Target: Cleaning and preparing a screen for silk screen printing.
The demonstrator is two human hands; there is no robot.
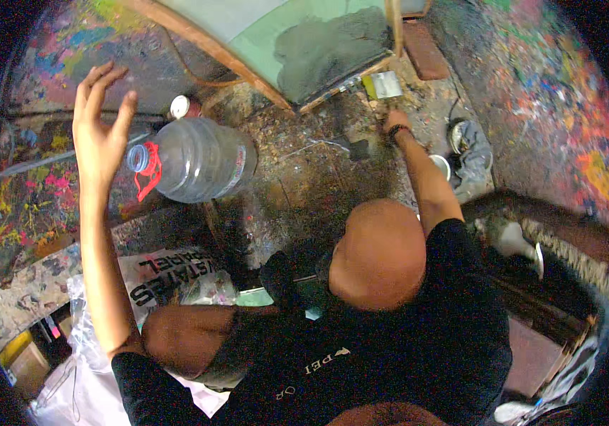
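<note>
My left hand [100, 138] is raised at the left with its fingers apart and nothing in it. Beside it, a large clear plastic bottle [201, 160] lies on its side, its blue-rimmed mouth and red handle toward my wrist. My right arm reaches forward; my right hand [394, 122], a dark band at its wrist, looks closed, its fingers small and blurred. Just past those fingers is a small flat white-and-yellow piece [387, 84]; whether I grip it is unclear. Beyond it stands a wooden-framed screen [269, 78] with pale green mesh and a dark wet-looking patch.
Paint-splattered walls [553, 106] rise on both sides. A reddish-brown block [424, 50] lies at the far right, and a grey cloth [473, 153] by my right forearm. A white-lidded jar [182, 107] stands behind the bottle. Printed plastic bags [169, 273] lie at the lower left.
</note>
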